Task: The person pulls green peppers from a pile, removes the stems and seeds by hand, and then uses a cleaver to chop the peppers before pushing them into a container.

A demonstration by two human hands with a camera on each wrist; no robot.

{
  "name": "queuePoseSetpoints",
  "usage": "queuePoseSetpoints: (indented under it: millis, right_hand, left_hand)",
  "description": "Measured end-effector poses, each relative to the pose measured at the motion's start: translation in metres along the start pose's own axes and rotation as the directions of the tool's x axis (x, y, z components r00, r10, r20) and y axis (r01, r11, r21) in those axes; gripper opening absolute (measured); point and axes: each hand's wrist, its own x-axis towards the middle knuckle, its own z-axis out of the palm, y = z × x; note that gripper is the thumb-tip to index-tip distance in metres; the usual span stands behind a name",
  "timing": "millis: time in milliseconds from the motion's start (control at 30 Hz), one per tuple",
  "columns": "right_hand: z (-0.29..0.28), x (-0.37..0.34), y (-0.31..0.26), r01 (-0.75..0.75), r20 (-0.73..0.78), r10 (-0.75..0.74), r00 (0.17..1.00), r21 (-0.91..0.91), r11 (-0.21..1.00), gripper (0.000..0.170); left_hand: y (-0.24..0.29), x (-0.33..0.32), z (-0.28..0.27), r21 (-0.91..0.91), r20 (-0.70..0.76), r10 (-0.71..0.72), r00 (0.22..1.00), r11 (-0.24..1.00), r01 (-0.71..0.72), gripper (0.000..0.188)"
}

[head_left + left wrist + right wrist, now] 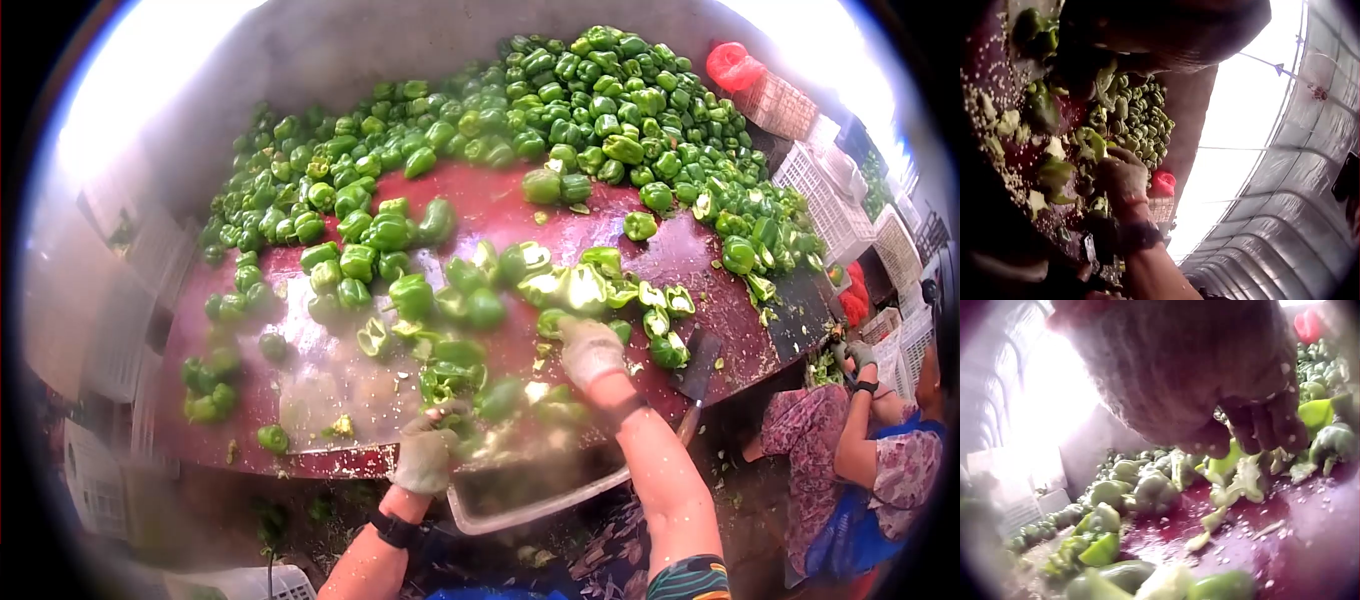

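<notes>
Both hands wear pale, soiled gloves. My right hand (590, 352) pinches a cut green bell pepper piece (1227, 464), fingers curled down in the right wrist view. Ahead of it lie halved bell peppers (585, 288) showing pale cores. Close to the table's front edge, my left hand (423, 455) has its fingertips right at cut green peppers (455, 375). In the left wrist view that hand is a dark shape across the top, and I cannot tell whether its fingers hold anything. Loose seeds (1241, 534) are scattered under the right hand.
A big heap of whole bell peppers (610, 100) covers the back of the red table (480, 195). A broad-bladed tool (697, 365) lies right of my right hand. Below the front edge is a pale-rimmed tub (540, 508). Another person (850, 450) sits at right, near crates (825, 200).
</notes>
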Motion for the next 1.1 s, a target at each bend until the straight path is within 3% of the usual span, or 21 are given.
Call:
queuePoseSetpoints:
  millis: [67, 167, 267, 300, 433, 467, 533, 600, 667, 700, 833, 933, 1100]
  right_hand:
    - [0.019, 0.023, 0.011, -0.017, 0.135, 0.036, 0.990, -0.141, 0.990, 0.030]
    - [0.025, 0.030, 0.009, -0.137, 0.272, 0.162, 0.949, -0.108, 0.985, 0.033]
    - [0.046, 0.034, 0.015, -0.236, 0.244, 0.256, 0.935, -0.112, 0.965, 0.030]
    - [0.038, 0.026, 0.017, -0.189, 0.212, 0.181, 0.960, 0.019, 0.982, 0.030]
    - [0.028, -0.012, 0.021, -0.122, -0.013, 0.143, 0.990, 0.453, 0.883, 0.028]
    - [0.027, -0.021, 0.017, -0.130, 0.046, 0.127, 0.991, 0.584, 0.801, 0.027]
    - [0.010, -0.051, -0.009, -0.182, 0.175, 0.068, 0.982, 0.798, 0.574, 0.026]
    - [-0.030, -0.091, -0.054, -0.231, 0.279, -0.054, 0.959, 0.875, 0.425, 0.025]
    - [-0.020, -0.121, -0.069, -0.014, 0.188, -0.217, 0.958, 0.785, 0.620, 0.025]
    - [-0.015, -0.131, -0.075, 0.078, 0.153, -0.290, 0.945, 0.756, 0.650, 0.025]
    - [-0.022, -0.144, -0.085, 0.297, 0.196, -0.502, 0.842, 0.609, 0.735, 0.025]
    - [-0.021, -0.148, -0.086, 0.443, 0.248, -0.540, 0.804, 0.355, 0.823, 0.027]
    - [-0.014, -0.152, -0.087, 0.485, 0.247, -0.494, 0.833, 0.103, 0.869, 0.030]
  left_hand:
    - [0.000, 0.001, 0.004, -0.022, 0.024, -0.083, 0.996, 0.996, 0.084, 0.041]
    - [0.002, 0.000, 0.010, 0.015, 0.034, -0.128, 0.991, 0.992, 0.127, 0.027]
    - [0.009, -0.006, 0.019, 0.049, -0.034, -0.119, 0.992, 0.991, 0.121, 0.022]
    - [0.009, -0.005, 0.016, 0.043, -0.025, -0.126, 0.992, 0.991, 0.127, 0.022]
    - [0.007, -0.002, 0.013, 0.022, -0.055, -0.105, 0.993, 0.994, 0.106, 0.021]
    - [0.007, -0.002, 0.013, 0.022, -0.080, -0.084, 0.993, 0.996, 0.086, 0.021]
    - [0.008, -0.003, 0.007, 0.151, 0.047, -0.022, 0.999, 0.988, 0.015, 0.032]
    - [0.012, -0.005, 0.016, 0.221, 0.118, 0.014, 0.993, 0.974, -0.040, 0.038]
    - [0.024, -0.026, 0.031, 0.104, 0.264, -0.016, 0.964, 0.994, -0.012, 0.044]
    - [0.030, -0.032, 0.036, 0.046, 0.344, -0.014, 0.939, 0.999, -0.002, 0.047]
    - [0.038, -0.042, 0.028, 0.045, 0.377, -0.074, 0.923, 0.997, 0.062, 0.054]
    - [0.041, -0.050, 0.029, 0.128, 0.381, -0.042, 0.923, 0.992, -0.008, 0.049]
    - [0.021, -0.036, 0.019, 0.256, 0.292, -0.050, 0.955, 0.966, -0.027, 0.040]
